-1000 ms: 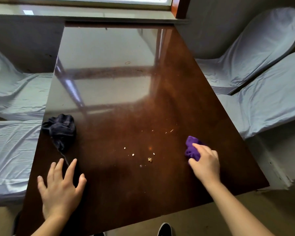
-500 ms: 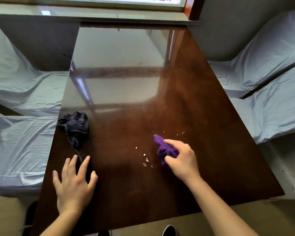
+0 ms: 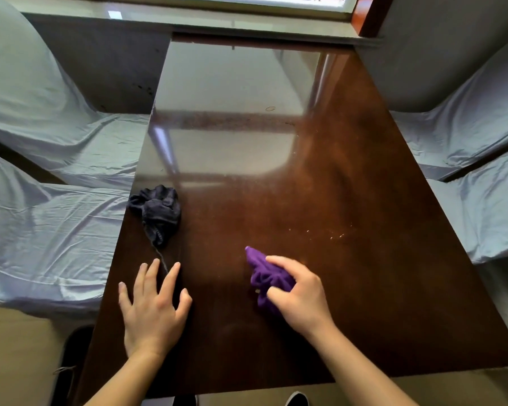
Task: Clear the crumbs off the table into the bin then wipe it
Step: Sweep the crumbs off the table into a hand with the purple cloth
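A glossy dark brown table (image 3: 364,288) fills the view. My right hand (image 3: 298,297) grips a bunched purple cloth (image 3: 264,273) and presses it on the tabletop near the front middle. A few small pale crumbs (image 3: 335,235) lie scattered to the right of the cloth, further back. One speck shows at the cloth's near edge; other crumbs are hidden under it. My left hand (image 3: 154,306) lies flat on the table at the front left, fingers spread, holding nothing. No bin is in view.
A crumpled dark blue cloth (image 3: 159,215) with a loose thread lies near the table's left edge, just beyond my left fingers. Chairs in pale blue covers (image 3: 56,224) stand on both sides (image 3: 487,212). A window sill (image 3: 188,22) runs behind the table.
My right hand has swept the purple cloth leftward across the table, over the crumbs that lay in the middle. My left hand has stayed flat on the table.
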The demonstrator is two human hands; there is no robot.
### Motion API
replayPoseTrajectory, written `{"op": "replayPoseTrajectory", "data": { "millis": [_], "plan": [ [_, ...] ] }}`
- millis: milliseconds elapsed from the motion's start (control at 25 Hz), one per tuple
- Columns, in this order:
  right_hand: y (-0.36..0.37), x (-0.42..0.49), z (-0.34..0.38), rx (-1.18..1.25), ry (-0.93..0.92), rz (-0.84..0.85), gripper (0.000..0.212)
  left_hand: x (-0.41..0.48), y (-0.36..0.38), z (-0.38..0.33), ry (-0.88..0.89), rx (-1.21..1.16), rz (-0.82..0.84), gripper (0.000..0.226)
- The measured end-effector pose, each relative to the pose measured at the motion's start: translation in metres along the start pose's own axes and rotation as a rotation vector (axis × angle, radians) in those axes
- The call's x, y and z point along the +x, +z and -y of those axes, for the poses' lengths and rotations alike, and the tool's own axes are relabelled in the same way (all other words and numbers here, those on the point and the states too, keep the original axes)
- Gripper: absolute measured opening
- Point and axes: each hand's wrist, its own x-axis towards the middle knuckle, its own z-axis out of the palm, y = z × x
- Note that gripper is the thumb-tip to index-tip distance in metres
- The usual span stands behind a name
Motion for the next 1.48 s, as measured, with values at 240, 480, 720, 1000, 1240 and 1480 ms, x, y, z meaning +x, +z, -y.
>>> {"op": "replayPoseTrajectory", "data": {
  "millis": [240,480,720,1000,1240,1480],
  "plan": [
    [-0.014,0.07,0.022,-0.112,0.021,-0.005,0.053,0.002,0.004,0.003,0.001,-0.015,-0.004,0.058],
    [0.004,0.054,0.014,-0.411,-0.073,0.308,0.055,0.002,0.006,0.004,0.002,-0.009,-0.01,0.056],
    [-0.035,0.019,0.003,0.007,0.071,0.104,0.052,0.002,0.004,0.002,0.003,-0.014,-0.023,0.057],
    [-0.043,0.004,-0.036,-0.334,0.116,0.006,0.057,0.002,0.003,0.002,0.009,-0.035,-0.022,0.056],
    [0.043,-0.02,0.012,-0.216,-0.071,0.101,0.059,0.002,-0.001,0.008,-0.004,-0.23,-0.074,0.053],
    [0.041,-0.015,0.037,0.101,0.053,-0.017,0.058,0.001,-0.011,0.019,-0.056,-0.653,-0.086,0.044]
  ]
}}
